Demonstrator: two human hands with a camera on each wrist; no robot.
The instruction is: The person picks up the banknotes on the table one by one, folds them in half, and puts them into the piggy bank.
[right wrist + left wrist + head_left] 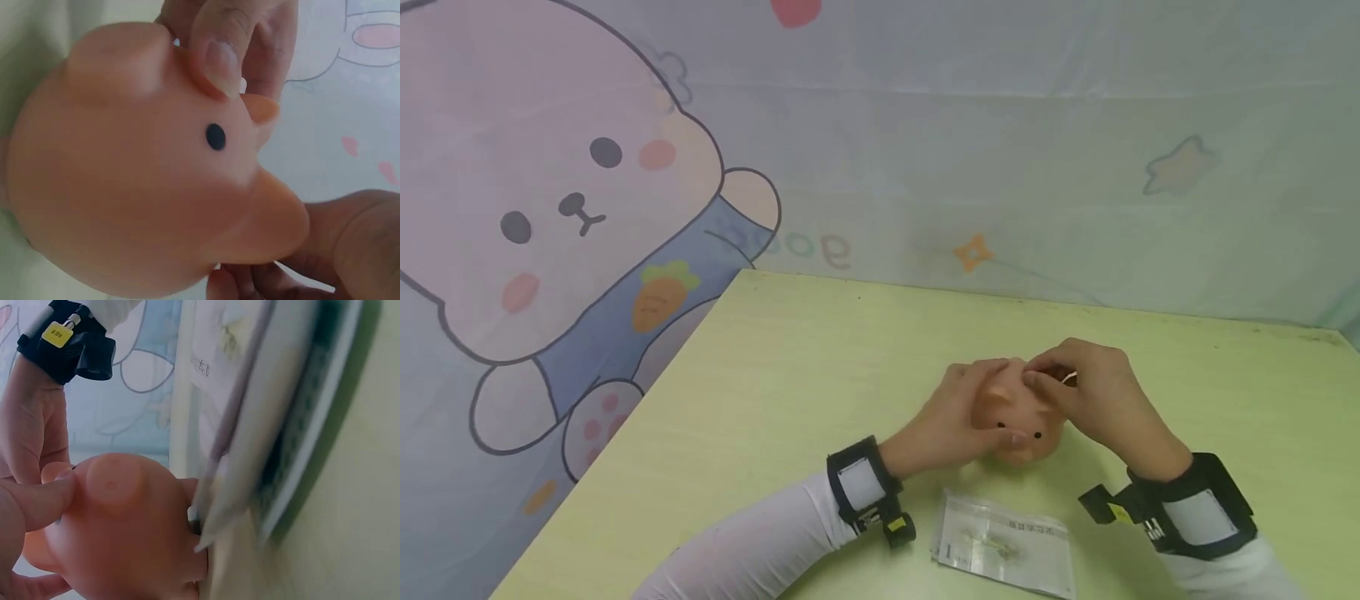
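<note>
- While both hands meet over the yellow-green surface, a peach toy pig sits between them, near the front edge.
- Left hand cups the pig's side, fingers curled around it.
- Right hand pinches the top of the pig, fingers pressed by its ear; something small and white shows there, probably a tag.
- A clear packet with a printed sheet lies just in front of the pig.

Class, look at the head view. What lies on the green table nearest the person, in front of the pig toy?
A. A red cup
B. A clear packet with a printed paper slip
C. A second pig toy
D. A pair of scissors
B: a clear packet with a printed slip lies flat on the table, just in front of the pig toy that both hands hold.
</note>
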